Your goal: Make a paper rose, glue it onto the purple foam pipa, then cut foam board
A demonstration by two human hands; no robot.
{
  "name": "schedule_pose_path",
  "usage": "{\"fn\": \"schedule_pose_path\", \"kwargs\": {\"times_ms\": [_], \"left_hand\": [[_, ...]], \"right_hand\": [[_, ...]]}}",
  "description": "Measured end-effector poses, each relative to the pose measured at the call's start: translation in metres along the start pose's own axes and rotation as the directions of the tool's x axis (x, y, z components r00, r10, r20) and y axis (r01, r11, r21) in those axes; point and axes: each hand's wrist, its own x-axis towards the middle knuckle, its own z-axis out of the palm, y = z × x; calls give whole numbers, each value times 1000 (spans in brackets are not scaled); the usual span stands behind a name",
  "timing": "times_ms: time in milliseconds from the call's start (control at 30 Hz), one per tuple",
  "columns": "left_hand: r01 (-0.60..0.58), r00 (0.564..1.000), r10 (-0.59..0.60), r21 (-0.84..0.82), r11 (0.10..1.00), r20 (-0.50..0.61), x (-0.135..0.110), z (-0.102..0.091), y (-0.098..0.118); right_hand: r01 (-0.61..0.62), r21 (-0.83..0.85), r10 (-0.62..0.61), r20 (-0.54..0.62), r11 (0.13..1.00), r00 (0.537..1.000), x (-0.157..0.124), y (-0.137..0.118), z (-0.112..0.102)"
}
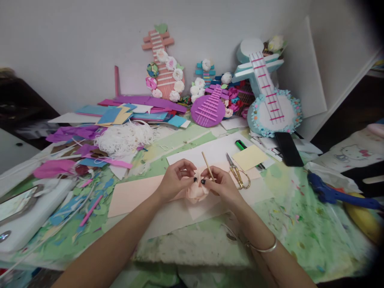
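Between my two hands is a pale pink paper flower with ruffled petals. My left hand pinches its upper left side, thumb against the fingers. On the right, my right hand grips the flower's other edge with thumb and finger. A thin wooden stick also sticks up from between the right fingers. Under the hands lie sheets of peach crepe paper. Gold-handled scissors rest just beyond my right hand.
Behind stand lute-shaped crafts, one pink, one purple and one pale blue. White string and foam scraps are heaped at left. To the right are a black phone, a green cutter and a blue glue gun.
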Motion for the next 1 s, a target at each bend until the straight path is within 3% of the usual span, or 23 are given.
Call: {"fn": "schedule_pose_path", "kwargs": {"times_ms": [433,1000], "left_hand": [[-4,1000,4,-34,999,-16,-2,0,-3],[2,1000,-2,-16,1000,-15,-2,1,-2]], "right_hand": [[12,-10,-13,-36,1000,999,-1,2,1],[0,40,-1,10,999,1000,-1,2,0]]}}
